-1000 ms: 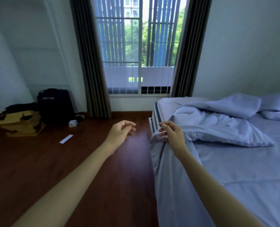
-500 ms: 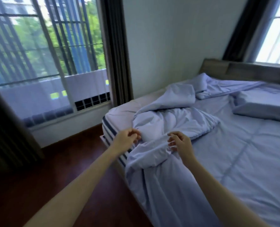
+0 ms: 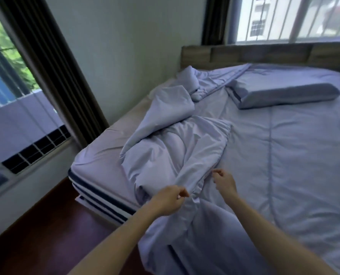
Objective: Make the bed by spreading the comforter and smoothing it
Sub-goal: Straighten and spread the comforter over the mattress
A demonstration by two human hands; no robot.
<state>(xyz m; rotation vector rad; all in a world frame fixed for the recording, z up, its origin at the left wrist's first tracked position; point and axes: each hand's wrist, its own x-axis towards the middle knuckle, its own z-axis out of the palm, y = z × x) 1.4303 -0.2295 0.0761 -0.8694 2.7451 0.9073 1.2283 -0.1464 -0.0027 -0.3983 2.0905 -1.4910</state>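
Observation:
A pale blue comforter (image 3: pixel 171 147) lies bunched in folds on the left half of the bed (image 3: pixel 97 163), with one part hanging over the near edge. My left hand (image 3: pixel 168 201) pinches a fold of the comforter at the bed's near edge. My right hand (image 3: pixel 223 182) is just to the right of that fold, fingers curled on the comforter's edge. The rest of the bed is covered by smooth pale blue bedding (image 3: pixel 294 155).
A pillow (image 3: pixel 284 94) lies near the wooden headboard (image 3: pixel 264 54). A second crumpled pillow or fold (image 3: pixel 191 80) sits by the wall. Dark curtains (image 3: pixel 52 66) and a window are on the left. Dark wood floor (image 3: pixel 36 245) lies left of the bed.
My view has swung right toward the headboard. Both hands have moved onto the comforter, with the left hand coming over from above the floor and taking a fold.

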